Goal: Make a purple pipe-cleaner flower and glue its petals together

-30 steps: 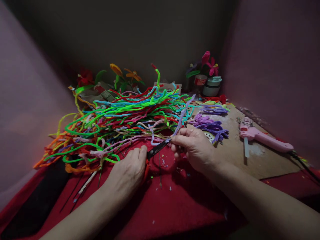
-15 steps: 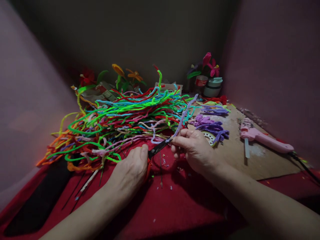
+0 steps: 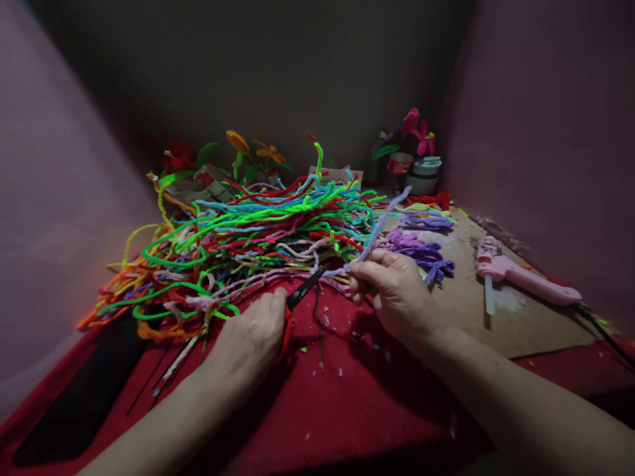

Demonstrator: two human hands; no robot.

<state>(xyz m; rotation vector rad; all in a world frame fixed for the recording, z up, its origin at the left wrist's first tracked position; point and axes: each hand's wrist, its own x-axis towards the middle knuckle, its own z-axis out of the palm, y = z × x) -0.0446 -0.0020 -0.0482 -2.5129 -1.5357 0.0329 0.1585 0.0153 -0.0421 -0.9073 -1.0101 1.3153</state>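
Note:
My left hand (image 3: pixel 255 330) is closed round the red-orange handles of a pair of scissors (image 3: pixel 306 288), whose dark blades point up and to the right. Between thumb and fingers, my right hand (image 3: pixel 391 284) pinches a lavender pipe cleaner (image 3: pixel 378 228). One end of it rises toward the back; the other runs left from my fingers, close to the scissor tips. Whether blade and pipe cleaner touch, I cannot tell. Behind both hands lies a large tangled heap of pipe cleaners (image 3: pixel 278 215) in green, red, blue, orange and pink.
Purple pipe cleaner bundles (image 3: pixel 421 251) lie on a brown board (image 3: pixel 496 330), with a pink glue gun (image 3: pixel 526 277) at right. A long black object (image 3: pixel 79 396) rests at left on the red cloth (image 3: pixel 317 410). Pipe cleaner flowers (image 3: pixel 419 132) and a lidded jar (image 3: pixel 424 173) stand behind.
The scissors have drawn back left, away from my right fingers. My right hand has shifted slightly right with the lavender pipe cleaner, which now leans further right.

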